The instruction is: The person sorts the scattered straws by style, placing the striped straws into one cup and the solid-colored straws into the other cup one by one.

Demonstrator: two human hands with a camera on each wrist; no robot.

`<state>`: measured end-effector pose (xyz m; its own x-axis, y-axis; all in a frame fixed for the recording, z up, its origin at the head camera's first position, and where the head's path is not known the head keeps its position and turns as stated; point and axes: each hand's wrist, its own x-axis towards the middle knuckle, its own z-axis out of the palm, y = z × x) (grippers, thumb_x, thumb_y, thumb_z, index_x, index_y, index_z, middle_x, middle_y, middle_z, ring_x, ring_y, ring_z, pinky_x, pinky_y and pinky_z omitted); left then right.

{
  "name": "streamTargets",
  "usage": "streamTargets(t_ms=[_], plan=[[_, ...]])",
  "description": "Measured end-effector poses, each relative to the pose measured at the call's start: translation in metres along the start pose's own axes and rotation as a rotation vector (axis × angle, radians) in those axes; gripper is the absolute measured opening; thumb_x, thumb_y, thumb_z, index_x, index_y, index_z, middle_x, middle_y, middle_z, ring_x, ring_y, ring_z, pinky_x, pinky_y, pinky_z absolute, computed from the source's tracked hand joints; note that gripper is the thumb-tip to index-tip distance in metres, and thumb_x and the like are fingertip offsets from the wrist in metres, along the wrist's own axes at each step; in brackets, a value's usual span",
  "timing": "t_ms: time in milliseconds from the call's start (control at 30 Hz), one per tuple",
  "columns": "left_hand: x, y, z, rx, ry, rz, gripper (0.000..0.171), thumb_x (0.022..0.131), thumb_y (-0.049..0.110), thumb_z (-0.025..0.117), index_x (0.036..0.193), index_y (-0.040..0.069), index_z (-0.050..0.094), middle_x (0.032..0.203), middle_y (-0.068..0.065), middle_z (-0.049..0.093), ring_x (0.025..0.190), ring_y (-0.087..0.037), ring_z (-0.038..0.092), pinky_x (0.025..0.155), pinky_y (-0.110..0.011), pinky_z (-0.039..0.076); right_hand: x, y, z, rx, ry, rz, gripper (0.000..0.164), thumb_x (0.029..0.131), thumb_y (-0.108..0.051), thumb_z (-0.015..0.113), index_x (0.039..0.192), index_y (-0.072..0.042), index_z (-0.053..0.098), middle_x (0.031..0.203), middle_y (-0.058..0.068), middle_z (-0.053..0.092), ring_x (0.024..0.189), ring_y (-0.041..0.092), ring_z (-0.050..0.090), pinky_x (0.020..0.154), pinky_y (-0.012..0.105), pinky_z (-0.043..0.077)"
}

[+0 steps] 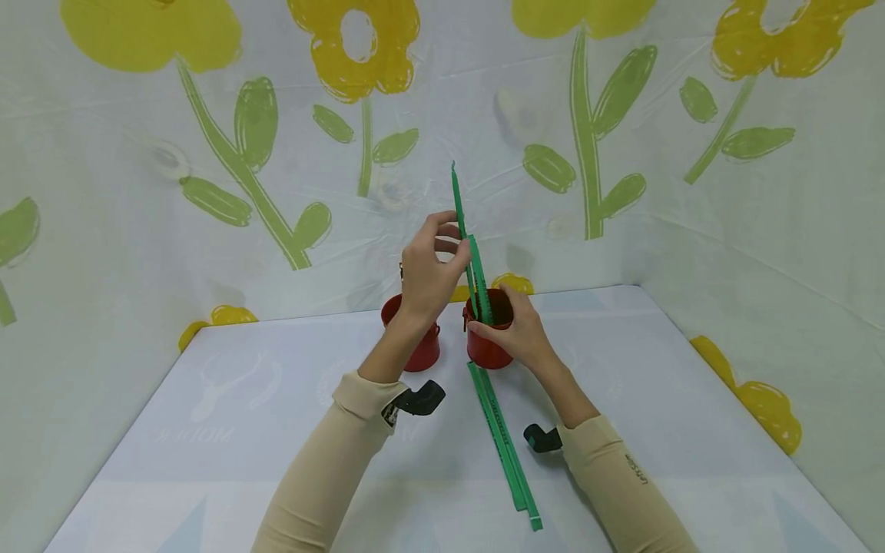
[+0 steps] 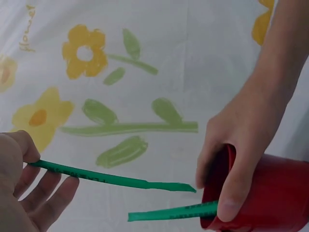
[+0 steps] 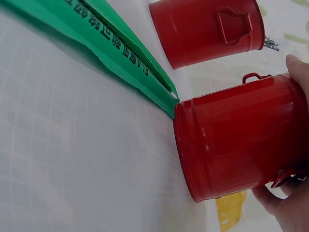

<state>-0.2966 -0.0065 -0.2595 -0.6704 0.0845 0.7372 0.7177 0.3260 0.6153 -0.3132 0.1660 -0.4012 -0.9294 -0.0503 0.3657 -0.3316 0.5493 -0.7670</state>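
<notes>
My left hand pinches a slim green wrapped stick with dark print, near its upper end between thumb and fingers. In the head view its lower end overlaps the mouth of a red metal bucket. My right hand grips that bucket at the rim, thumb on the near side and fingers at the far side. Another green wrapped stick stands in the bucket, leaning out over its rim. Lying on the table in front of the bucket are green wrapped sticks, side by side.
A second red bucket with a wire handle stands to the left, partly hidden behind my left forearm in the head view. Thin shiny ends stick out of it. Flower-printed cloth hangs behind and beside the white table.
</notes>
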Motion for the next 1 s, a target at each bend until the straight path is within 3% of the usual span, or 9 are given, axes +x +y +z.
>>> streamTargets(t_ms=[133,300,1000], plan=[[0.004,0.002,0.006,-0.015,0.04,0.016,0.031,0.092,0.01,0.062,0.122,0.005,0.058,0.101,-0.013,0.07,0.082,-0.022,0.071,0.073,-0.033,0.061,0.0,0.0,0.0,-0.002,0.007,-0.004,0.082,0.077,-0.045,0.081,0.142,-0.017,0.04,0.134,0.005,0.052,0.126,0.025,0.049,0.091,0.048,0.057],[0.007,-0.001,0.012,-0.006,0.043,0.003,0.031,0.093,0.011,0.062,0.123,0.004,0.058,0.101,-0.013,0.069,0.083,-0.022,0.07,0.076,-0.035,0.061,0.0,0.0,0.0,-0.004,0.009,-0.005,0.082,0.077,-0.044,0.081,0.142,-0.018,0.04,0.136,0.005,0.051,0.127,0.025,0.048,0.09,0.049,0.057],[-0.01,-0.032,0.034,0.049,-0.034,-0.083,0.033,0.092,0.009,0.064,0.124,0.005,0.057,0.098,-0.013,0.069,0.084,-0.024,0.071,0.073,-0.034,0.061,0.0,0.002,0.0,-0.011,0.009,-0.038,0.079,0.078,-0.044,0.08,0.14,-0.015,0.041,0.132,0.006,0.052,0.123,0.025,0.051,0.094,0.047,0.055]])
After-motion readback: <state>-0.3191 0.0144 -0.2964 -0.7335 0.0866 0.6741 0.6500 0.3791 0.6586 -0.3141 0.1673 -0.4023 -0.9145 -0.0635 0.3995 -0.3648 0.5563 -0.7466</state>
